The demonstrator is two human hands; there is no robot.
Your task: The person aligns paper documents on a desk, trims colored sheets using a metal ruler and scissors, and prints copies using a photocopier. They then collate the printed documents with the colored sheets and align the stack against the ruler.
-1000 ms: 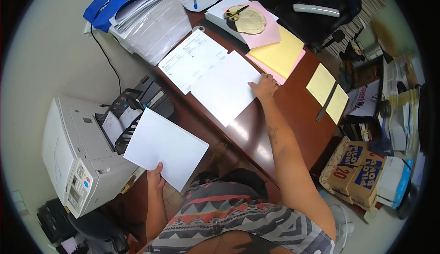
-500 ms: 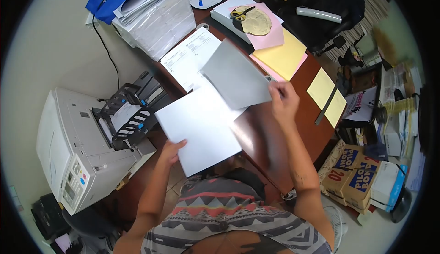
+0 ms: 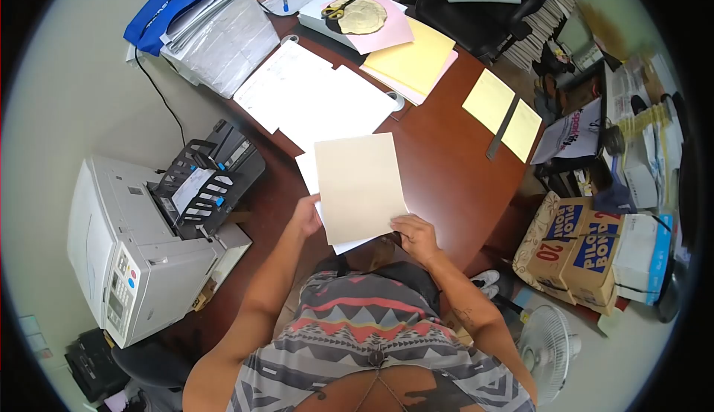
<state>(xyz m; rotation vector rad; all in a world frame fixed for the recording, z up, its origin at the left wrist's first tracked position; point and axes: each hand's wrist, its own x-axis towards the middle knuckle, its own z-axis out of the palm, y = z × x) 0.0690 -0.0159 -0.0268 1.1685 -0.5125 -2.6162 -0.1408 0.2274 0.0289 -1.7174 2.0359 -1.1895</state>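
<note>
A beige sheet (image 3: 361,189) lies over white paper (image 3: 305,170), whose edges stick out at its left and bottom. My left hand (image 3: 306,216) is closed on the left edge of the white paper. At the beige sheet's lower right corner, my right hand (image 3: 416,236) pinches it between thumb and fingers. Both are held in front of my body, by the near edge of the brown table (image 3: 454,189). Beyond them, white sheets (image 3: 338,107) lie on the tabletop.
To the left stands a printer (image 3: 156,241) with a black paper tray. Yellow sheets (image 3: 413,59), scissors (image 3: 338,9) and a dark ruler (image 3: 503,126) lie on the table. At right are brown boxes (image 3: 573,248) and a fan (image 3: 547,352).
My right hand has come down and towards me, bringing its sheet from above the table onto the white paper. My left hand and the paper have shifted slightly right and up.
</note>
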